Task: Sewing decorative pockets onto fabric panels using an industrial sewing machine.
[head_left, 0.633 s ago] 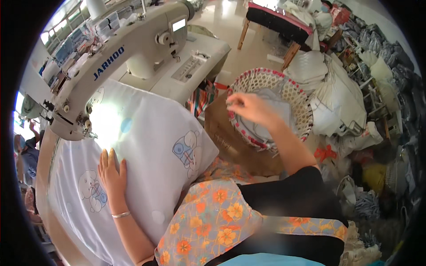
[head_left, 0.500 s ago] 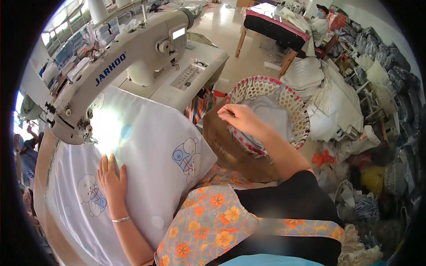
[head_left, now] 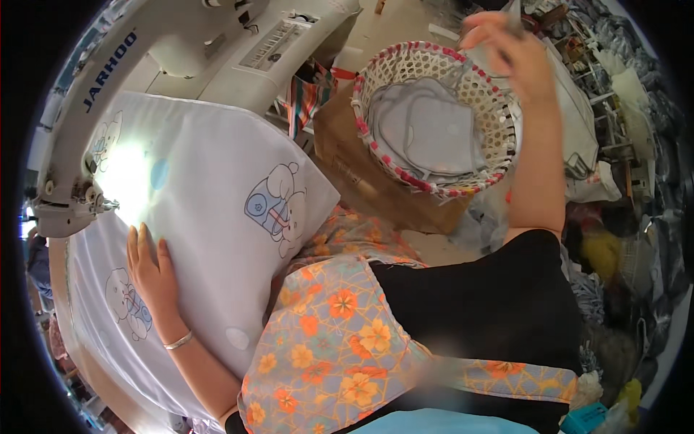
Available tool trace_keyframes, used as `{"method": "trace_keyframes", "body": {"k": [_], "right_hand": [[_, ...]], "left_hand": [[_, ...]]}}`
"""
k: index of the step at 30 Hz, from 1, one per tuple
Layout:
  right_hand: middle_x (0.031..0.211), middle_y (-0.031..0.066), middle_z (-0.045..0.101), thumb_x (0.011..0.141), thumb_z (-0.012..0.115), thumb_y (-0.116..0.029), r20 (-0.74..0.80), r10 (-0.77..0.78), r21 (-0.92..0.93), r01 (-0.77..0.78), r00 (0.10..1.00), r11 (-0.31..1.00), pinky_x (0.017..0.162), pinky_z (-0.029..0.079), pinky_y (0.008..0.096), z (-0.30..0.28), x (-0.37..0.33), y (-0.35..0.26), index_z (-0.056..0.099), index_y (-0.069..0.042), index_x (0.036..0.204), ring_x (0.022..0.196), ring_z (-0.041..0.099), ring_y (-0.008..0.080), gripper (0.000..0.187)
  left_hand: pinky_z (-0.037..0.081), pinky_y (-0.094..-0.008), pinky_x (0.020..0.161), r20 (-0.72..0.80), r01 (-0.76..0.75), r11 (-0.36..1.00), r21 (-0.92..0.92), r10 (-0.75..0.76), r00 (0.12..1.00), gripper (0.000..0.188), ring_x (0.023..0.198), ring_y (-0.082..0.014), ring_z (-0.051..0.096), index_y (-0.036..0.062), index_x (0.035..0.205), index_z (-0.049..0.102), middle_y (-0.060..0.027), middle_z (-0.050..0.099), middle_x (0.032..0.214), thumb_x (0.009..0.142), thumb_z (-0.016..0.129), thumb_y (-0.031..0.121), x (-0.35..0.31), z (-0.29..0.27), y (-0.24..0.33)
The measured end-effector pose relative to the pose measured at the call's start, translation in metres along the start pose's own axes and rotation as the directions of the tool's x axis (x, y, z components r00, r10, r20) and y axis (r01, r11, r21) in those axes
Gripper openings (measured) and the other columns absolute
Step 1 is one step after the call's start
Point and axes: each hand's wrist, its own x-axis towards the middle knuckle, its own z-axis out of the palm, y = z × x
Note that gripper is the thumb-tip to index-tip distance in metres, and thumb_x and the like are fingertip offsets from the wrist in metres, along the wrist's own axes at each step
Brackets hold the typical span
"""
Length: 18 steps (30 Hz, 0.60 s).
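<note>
My left hand (head_left: 154, 273) lies flat on a white cloth (head_left: 206, 188) printed with cartoon bears and blue and pale dots, fingers stretched toward the needle. The cloth spreads across the bed of a sewing machine (head_left: 72, 145), whose bright lamp washes out the area by the needle. My right hand (head_left: 512, 61) is raised past the far right rim of a woven basket (head_left: 426, 189). Its fingers are slightly blurred, bent and apart, with nothing visible in them. Grey cut cloth pieces (head_left: 441, 134) lie stacked inside the basket.
A brown cardboard piece (head_left: 376, 192) lies under and beside the basket. Striped cloth (head_left: 309, 98) hangs by the machine table. White cloth (head_left: 571, 123) is heaped right of the basket, near a rack and grey bundles along the right side.
My right hand has moved right and away from me, from above the basket's left side to beyond its far right rim. The view has shifted; my left hand remains flat on the cloth.
</note>
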Motion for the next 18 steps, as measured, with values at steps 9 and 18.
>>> {"method": "trace_keyframes", "body": {"k": [9,18], "right_hand": [[0.116,0.0204,0.065,0.080,0.056,-0.062,0.048,0.788,-0.933,-0.254,0.614,0.255,0.095,0.046,0.0480,0.121,-0.072,0.292,0.063,-0.006,0.121,0.109,0.062,0.0355,0.069],[0.113,0.0159,0.067,0.080,0.056,-0.022,0.133,0.829,-0.908,-0.269,0.543,0.322,0.088,0.051,0.0451,0.145,-0.072,0.313,0.071,-0.007,0.105,0.104,0.065,0.0328,0.033]], "left_hand": [[0.032,-0.0426,0.110,0.038,0.037,0.999,0.022,-0.038,0.999,0.044,0.132,-0.0340,0.041,0.0034,0.133,0.053,-0.0182,0.046,0.142,0.095,0.053,0.023,-0.008,-0.006,-0.004],[0.033,-0.0435,0.109,-0.005,0.028,1.000,-0.008,-0.028,1.000,0.043,0.130,-0.0345,0.043,0.0010,0.130,0.055,-0.0186,0.048,0.140,0.090,0.056,0.019,-0.016,-0.011,0.006]]}}
